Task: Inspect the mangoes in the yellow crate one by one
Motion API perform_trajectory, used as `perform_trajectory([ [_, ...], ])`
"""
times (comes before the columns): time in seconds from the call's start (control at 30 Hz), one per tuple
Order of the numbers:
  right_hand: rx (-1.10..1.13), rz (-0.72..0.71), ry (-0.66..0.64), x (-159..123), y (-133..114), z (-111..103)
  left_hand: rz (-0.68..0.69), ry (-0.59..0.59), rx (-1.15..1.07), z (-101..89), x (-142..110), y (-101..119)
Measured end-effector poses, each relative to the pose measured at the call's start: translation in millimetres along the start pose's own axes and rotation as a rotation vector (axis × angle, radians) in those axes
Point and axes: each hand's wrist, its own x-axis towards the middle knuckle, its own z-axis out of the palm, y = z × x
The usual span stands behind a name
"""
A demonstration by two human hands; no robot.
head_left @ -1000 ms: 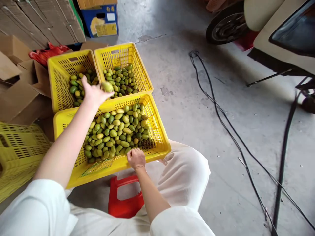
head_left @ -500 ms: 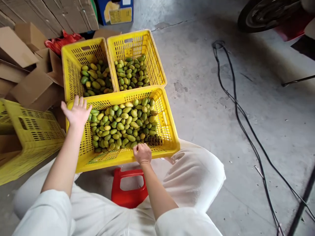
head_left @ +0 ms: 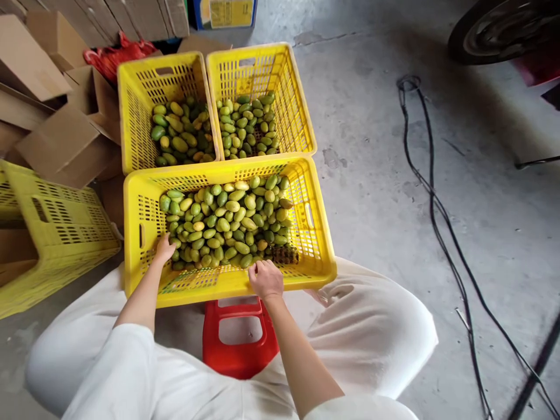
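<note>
In the head view, a yellow plastic crate (head_left: 227, 168) in front of me holds a heap of small green and yellow mangoes (head_left: 223, 224). My left hand (head_left: 165, 249) is inside its left end, against the edge of the heap. Thumb and finger look apart there; the other fingers are partly hidden. At the near rim my right hand (head_left: 266, 279) is closed in a fist beside the lowest mangoes. Whatever is inside that fist is hidden. A dark perforated patch (head_left: 284, 254) shows at the crate's near right.
Behind stand two more yellow crates, one left (head_left: 126, 111) and one right (head_left: 301, 99), with similar fruit. Another crate (head_left: 65, 216) and cardboard boxes (head_left: 65, 143) sit left. Below is a red stool (head_left: 238, 361). A black cable (head_left: 431, 192) and a wheel (head_left: 490, 32) lie right.
My left hand, spread above the crate's far left corner before, has come down inside onto the heap's left edge. My right hand stays closed at the near rim. The view has shifted slightly.
</note>
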Motion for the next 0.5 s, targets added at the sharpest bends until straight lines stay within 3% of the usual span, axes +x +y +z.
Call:
perform_trajectory([
  [0.17,-0.003,-0.049,0.012,-2,4,-2,0.033,0.063,0.005,-20.0,38,23],
  [0.37,0.012,-0.181,0.193,-9,9,-3,0.085,0.11,0.015,-35.0,81,55],
  [0.43,0.017,-0.165,0.148,-11,8,-5,0.082,0.118,0.023,-34.2,91,61],
  [0.5,0.026,-0.087,0.005,-10,5,-10,0.076,0.135,0.03,-29.7,97,64],
])
